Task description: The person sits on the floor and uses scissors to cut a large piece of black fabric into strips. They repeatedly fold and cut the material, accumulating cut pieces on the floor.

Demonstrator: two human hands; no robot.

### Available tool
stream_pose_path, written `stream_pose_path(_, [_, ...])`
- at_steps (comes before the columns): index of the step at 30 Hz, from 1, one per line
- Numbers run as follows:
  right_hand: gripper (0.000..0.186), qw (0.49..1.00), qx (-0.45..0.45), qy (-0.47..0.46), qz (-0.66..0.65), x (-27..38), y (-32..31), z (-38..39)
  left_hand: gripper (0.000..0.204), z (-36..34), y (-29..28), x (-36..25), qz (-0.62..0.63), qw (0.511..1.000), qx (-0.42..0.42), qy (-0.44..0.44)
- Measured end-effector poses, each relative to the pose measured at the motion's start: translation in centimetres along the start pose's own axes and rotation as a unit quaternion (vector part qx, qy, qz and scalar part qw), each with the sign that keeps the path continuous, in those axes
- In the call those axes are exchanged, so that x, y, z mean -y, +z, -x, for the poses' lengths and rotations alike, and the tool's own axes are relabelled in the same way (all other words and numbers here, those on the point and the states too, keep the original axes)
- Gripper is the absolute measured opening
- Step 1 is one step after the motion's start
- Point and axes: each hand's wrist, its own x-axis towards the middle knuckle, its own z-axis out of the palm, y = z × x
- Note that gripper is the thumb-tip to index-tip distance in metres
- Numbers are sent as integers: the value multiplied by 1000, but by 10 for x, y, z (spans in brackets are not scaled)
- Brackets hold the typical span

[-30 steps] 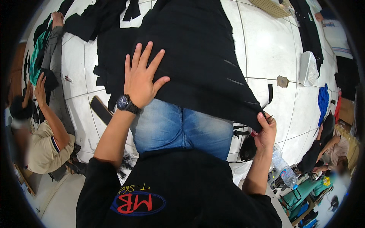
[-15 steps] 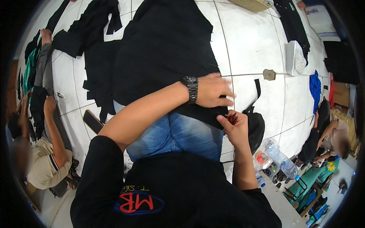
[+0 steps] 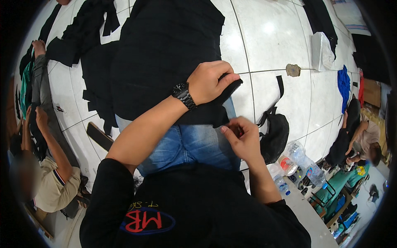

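A large piece of black cloth (image 3: 165, 53) lies over my jeans-clad thighs and out across the floor. My left hand (image 3: 213, 82), with a black watch on its wrist, is closed on the cloth's right edge and holds it lifted and folded back. Lower down, my right hand (image 3: 246, 138) is curled, its thumb tip at the cloth's lower corner. A small red tool (image 3: 240, 133) sits within the right fingers, mostly hidden; its exact kind does not show.
More black cut cloth (image 3: 64, 49) lies at the far left. A phone (image 3: 99, 135) rests by my left thigh. To my right are a black bag (image 3: 275, 134), plastic bottles (image 3: 312, 173), a stone-like lump (image 3: 293, 70) and a white bag (image 3: 321, 51). People sit on both sides.
My left hand has gone from lying flat on the cloth to gripping its edge, lifting and folding it. My right hand has moved slightly left and down, hiding more of the red tool.
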Motion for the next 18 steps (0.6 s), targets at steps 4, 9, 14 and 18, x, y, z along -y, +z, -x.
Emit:
stream_pose_path(4, [37, 996, 2, -88, -6, 2, -22, -30, 17, 0, 0, 1, 22, 1000, -5, -6])
stream_pose_path(9, [31, 984, 74, -75, -147, 15, -27, -54, 17, 1, 2, 2, 26, 1000, -5, -7])
stream_pose_path(14, [21, 979, 128, -20, -157, 16, -13, -57, 16, 1, 3, 3, 29, 999, -15, -10])
stream_pose_path(18, [18, 982, 129, 24, -135, 16, -8, -52, 17, 2, 4, 3, 27, 999, -46, -1])
